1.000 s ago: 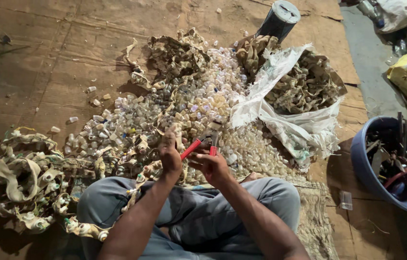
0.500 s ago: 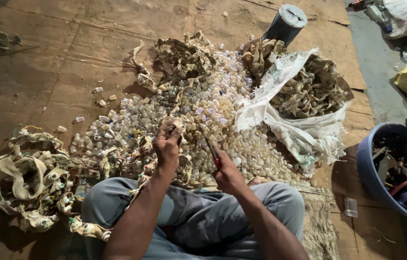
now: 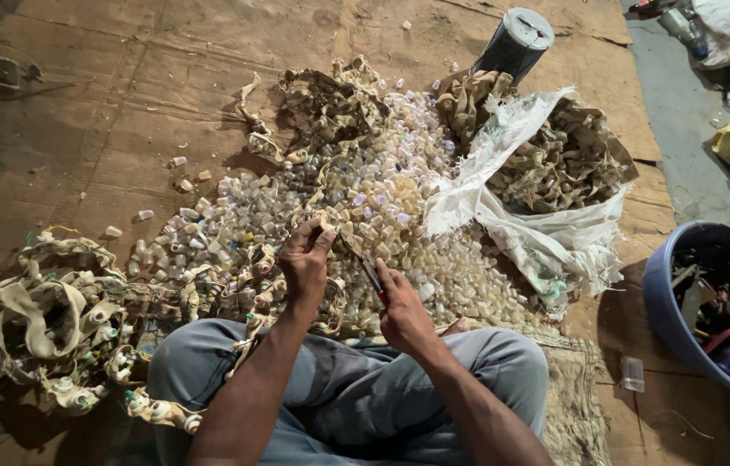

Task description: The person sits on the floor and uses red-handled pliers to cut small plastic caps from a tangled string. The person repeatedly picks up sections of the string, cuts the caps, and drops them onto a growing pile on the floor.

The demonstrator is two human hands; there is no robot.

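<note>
Heap [image 3: 365, 198]: pale caps spreading over the cardboard floor [image 3: 123, 95], just beyond both hands.
Strip [image 3: 317, 223]: lying left of the pliers.
Left hand [image 3: 306, 259]: pinching the strip shut.
Right hand [image 3: 401, 306]: gripping red-handled pliers [image 3: 366, 267], nose pointing up-left toward the strip.

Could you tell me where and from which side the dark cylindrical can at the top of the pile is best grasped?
Grip the dark cylindrical can around its side wall, near the middle, probably coming from the bare board on its upper left. It appears to lean with its round pale lid facing the camera, and scrap strips crowd its lower end, so the wall is the freest part.
</note>
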